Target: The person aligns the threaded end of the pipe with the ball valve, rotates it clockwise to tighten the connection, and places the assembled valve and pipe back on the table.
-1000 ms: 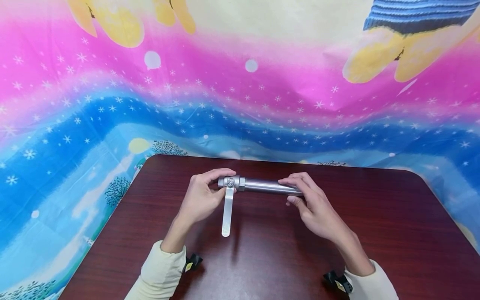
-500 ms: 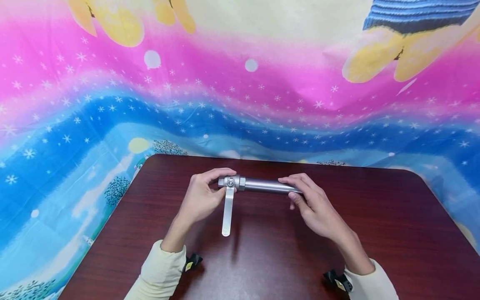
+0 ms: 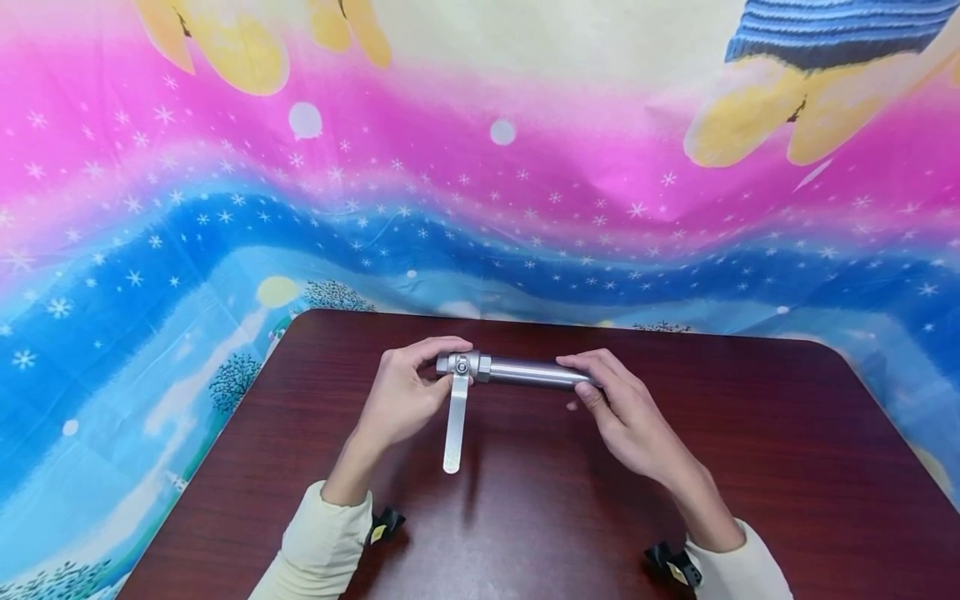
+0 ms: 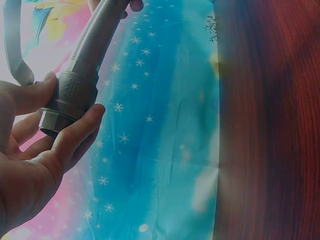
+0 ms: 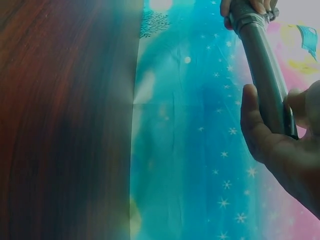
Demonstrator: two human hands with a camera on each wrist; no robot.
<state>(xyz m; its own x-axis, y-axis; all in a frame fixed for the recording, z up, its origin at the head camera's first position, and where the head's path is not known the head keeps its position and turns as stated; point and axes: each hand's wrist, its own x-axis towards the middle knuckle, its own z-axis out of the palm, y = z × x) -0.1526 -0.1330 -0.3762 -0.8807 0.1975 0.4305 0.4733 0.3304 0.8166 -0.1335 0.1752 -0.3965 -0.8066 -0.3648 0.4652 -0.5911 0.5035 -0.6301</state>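
Note:
A silver ball valve (image 3: 468, 364) with a long flat lever handle (image 3: 454, 425) is joined to a shiny metal pipe (image 3: 525, 372), and both are held up over the table. My left hand (image 3: 405, 396) grips the valve body between thumb and fingers; the lever points down toward me. In the left wrist view the hex end (image 4: 52, 121) of the valve shows between the fingers. Toward the pipe's far right end, my right hand (image 3: 633, 417) holds it with thumb and fingers. The right wrist view shows the pipe (image 5: 265, 75) lying between that thumb and the fingers.
The dark red-brown wooden table (image 3: 517, 517) spreads beneath both hands. Behind it hangs a pink and blue snowflake backdrop cloth (image 3: 480, 208). Black wrist straps (image 3: 386, 526) are at both cream sleeves (image 3: 315, 542).
My right hand's fingers and thumb have shifted slightly on the pipe, the thumb coming up against it. The left hand and the valve have stayed in place.

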